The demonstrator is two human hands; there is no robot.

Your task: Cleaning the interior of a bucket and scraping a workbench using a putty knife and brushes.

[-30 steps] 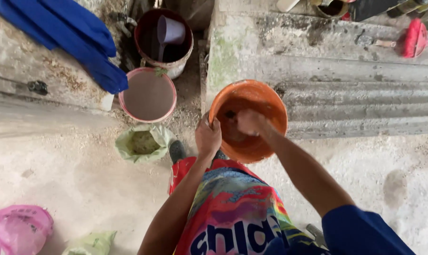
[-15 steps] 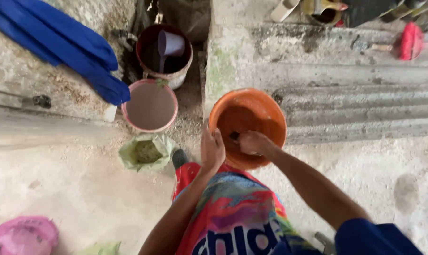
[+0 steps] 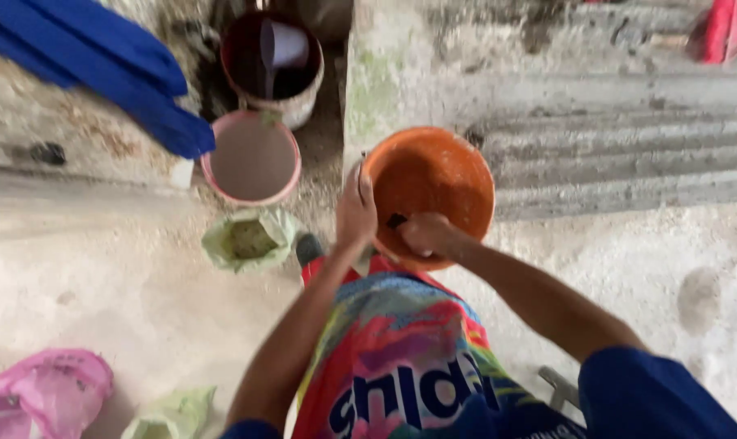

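Orange bowl (image 3: pixel 433 175) mouth up; L hand (image 3: pixel 356 213) grips rim, R hand (image 3: pixel 425 234) inside.

Bare floor right of orange bowl (image 3: pixel 433 183) — pink bucket (image 3: pixel 252 158), green bag (image 3: pixel 249 240) crowding left

Single head view, looks steeply down, close over orange bowl (image 3: pixel 429 191) near centre; concrete ground (image 3: pixel 100 284) spreads left, right, far.

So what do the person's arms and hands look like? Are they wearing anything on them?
Both hands are bare: the left hand and the right hand show no gloves, and I can make out no rings or watch, though the picture is blurry. The forearms are bare too. Dark blue short sleeves cover the upper arms.
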